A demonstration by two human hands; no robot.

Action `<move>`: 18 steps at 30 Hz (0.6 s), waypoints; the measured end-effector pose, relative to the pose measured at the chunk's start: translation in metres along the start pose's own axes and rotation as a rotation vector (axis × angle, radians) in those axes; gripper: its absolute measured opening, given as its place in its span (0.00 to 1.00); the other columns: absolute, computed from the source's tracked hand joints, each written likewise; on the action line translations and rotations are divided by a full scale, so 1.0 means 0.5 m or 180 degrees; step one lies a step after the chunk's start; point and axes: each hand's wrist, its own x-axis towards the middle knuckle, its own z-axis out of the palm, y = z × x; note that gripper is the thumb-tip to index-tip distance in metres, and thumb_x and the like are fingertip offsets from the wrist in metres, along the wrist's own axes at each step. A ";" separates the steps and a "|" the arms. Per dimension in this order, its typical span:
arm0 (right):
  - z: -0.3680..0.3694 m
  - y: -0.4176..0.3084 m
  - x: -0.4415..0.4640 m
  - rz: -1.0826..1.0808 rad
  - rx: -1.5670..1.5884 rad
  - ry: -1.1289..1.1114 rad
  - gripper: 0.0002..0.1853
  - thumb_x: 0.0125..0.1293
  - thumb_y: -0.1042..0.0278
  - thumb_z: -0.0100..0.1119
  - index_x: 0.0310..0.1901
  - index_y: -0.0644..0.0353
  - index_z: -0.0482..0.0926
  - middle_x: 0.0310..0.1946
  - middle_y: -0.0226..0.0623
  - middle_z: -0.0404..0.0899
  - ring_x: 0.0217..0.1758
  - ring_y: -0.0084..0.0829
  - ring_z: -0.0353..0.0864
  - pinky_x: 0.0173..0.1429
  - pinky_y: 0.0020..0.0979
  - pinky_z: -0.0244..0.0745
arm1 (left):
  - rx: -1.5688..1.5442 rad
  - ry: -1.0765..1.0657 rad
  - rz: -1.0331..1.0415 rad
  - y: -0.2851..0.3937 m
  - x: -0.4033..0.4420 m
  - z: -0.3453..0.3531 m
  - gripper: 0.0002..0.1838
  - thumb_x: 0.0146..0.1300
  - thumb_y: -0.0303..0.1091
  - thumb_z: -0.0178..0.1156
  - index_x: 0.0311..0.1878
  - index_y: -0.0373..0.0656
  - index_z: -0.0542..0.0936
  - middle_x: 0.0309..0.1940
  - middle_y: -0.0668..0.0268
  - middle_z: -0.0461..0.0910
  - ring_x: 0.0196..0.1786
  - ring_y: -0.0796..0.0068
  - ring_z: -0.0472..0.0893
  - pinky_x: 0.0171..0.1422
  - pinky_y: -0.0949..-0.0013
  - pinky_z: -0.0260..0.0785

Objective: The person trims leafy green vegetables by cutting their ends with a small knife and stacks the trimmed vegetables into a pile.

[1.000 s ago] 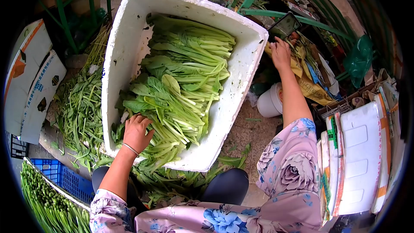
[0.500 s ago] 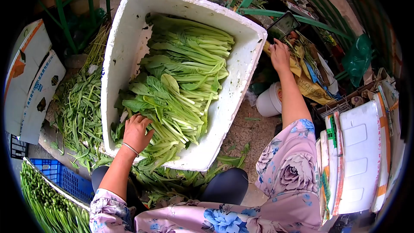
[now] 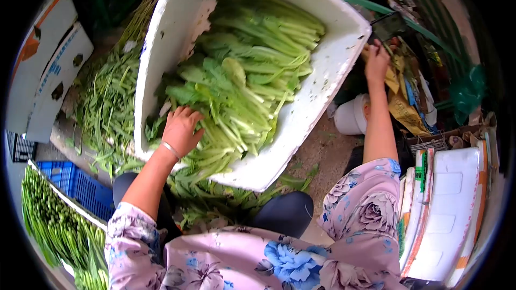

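Observation:
My left hand (image 3: pixel 183 133), with a bracelet on its wrist, lies on the near left of the leafy greens (image 3: pixel 242 99), fingers loosely spread. The greens fill much of a large white foam box (image 3: pixel 321 85), pale stems pointing right. My right hand (image 3: pixel 377 63) is reached out beyond the box's right corner, its fingers apart and slightly bent. Its fingertips are close to a dark, flat rectangular thing (image 3: pixel 389 26); blur hides whether they touch it.
Loose greens (image 3: pixel 110 110) lie left of the box. A blue crate (image 3: pixel 80 185) and green-stemmed vegetables (image 3: pixel 56 220) are at lower left. On the right stand a white bucket (image 3: pixel 350 115), a yellow bag (image 3: pixel 403 110) and stacked foam pieces (image 3: pixel 446 209). A green rail (image 3: pixel 371 4) crosses behind.
The view has shifted, so the box and both hands appear further right and higher. My left hand stays on the greens; my right hand stays near the dark rectangular thing.

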 end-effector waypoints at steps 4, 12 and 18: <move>-0.107 -0.242 -0.127 0.0364 0.1302 0.0557 0.21 0.68 0.59 0.36 0.43 0.69 0.73 0.45 0.45 0.75 0.47 0.37 0.73 0.51 0.31 0.65 | -0.0029 -0.0076 -0.0035 -0.005 0.012 0.027 0.15 0.47 0.35 0.61 0.40 0.46 0.76 0.39 0.62 0.73 0.48 0.62 0.69 0.49 0.60 0.61; -0.082 -0.417 -0.487 0.0920 0.1644 -0.0866 0.16 0.66 0.61 0.44 0.42 0.67 0.73 0.23 0.35 0.74 0.25 0.26 0.71 0.32 0.27 0.68 | 0.0233 -0.0643 -0.0171 -0.001 0.004 0.040 0.20 0.49 0.38 0.60 0.47 0.46 0.74 0.45 0.60 0.73 0.53 0.60 0.68 0.55 0.59 0.60; -0.012 -0.446 -0.576 0.1132 0.0347 -0.1558 0.18 0.56 0.65 0.56 0.47 0.65 0.72 0.37 0.44 0.73 0.39 0.40 0.73 0.45 0.37 0.67 | 0.0110 -0.0965 -0.0206 0.025 -0.055 0.025 0.21 0.49 0.39 0.59 0.49 0.46 0.73 0.48 0.57 0.72 0.56 0.59 0.68 0.60 0.58 0.58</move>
